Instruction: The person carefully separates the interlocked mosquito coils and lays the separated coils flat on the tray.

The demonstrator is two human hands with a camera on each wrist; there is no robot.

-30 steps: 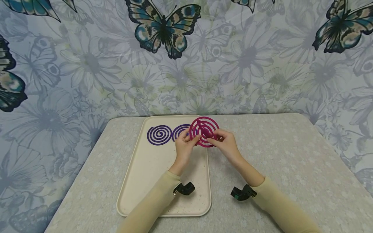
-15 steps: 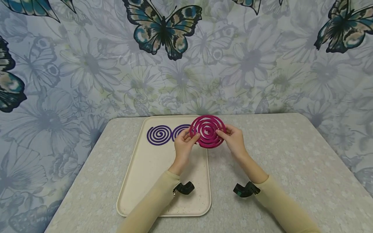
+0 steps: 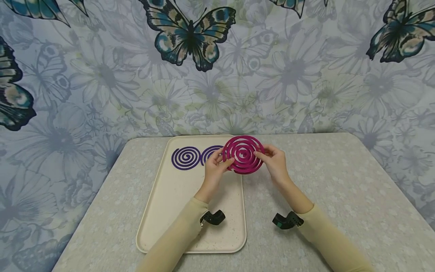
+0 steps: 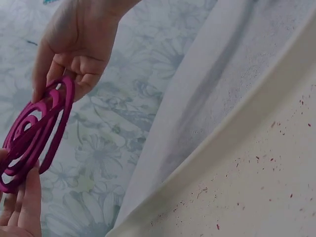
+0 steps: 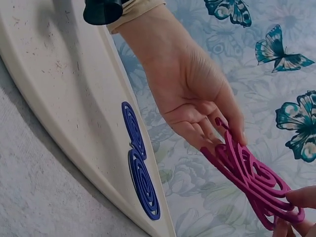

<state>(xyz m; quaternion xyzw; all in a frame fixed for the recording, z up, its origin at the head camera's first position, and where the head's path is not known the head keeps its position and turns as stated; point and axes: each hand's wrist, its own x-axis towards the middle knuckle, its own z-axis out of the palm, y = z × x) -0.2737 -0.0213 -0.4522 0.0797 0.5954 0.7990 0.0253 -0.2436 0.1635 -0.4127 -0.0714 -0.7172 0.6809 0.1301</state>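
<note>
Both hands hold up a magenta mosquito coil piece (image 3: 249, 168) above the tray's far right corner. Its strands overlap and cross, like two coils nested together; the wrist views show loops standing apart. My left hand (image 3: 213, 172) pinches its left edge between thumb and fingers. At the right edge, my right hand (image 3: 276, 165) pinches it the same way, thumb on the near face. Behind the left hand lies a purple mosquito coil (image 5: 144, 185), partly hidden in the head view. Another purple mosquito coil (image 3: 174, 158) lies flat to its left.
The cream tray (image 3: 190, 211) has a raised rim and scattered reddish crumbs. It stands on a table (image 3: 326, 181) with a pale patterned cover. Behind the table rises a butterfly-print wall (image 3: 289, 94). Each wrist wears a black camera.
The right hand has moved slightly right, with the magenta coil piece now turned flatter to the head view and its rings looking denser. The left hand and purple coils stay nearly still.
</note>
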